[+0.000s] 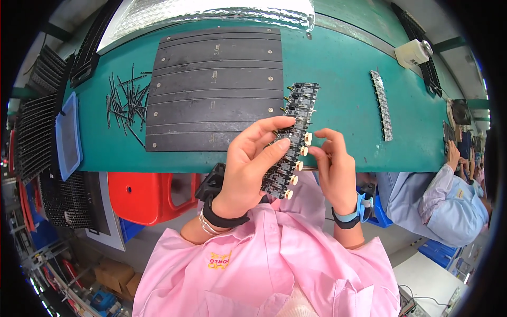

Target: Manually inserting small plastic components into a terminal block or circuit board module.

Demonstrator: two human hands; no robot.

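Note:
My left hand grips a long strip of black circuit boards across its middle, thumb on top, holding it tilted above the table's front edge. Small cream round parts line the lower right side of the strip; thin pins stick out along its upper left side. Close against that right edge is my right hand, fingers curled and thumb drawn toward the index finger beside the topmost cream parts. Whatever lies between those fingertips is too small to make out.
A black grooved plate lies on the green table, with loose thin black sticks at its left. Another board strip and a white bottle are to the right. A red stool stands below; a co-worker sits at right.

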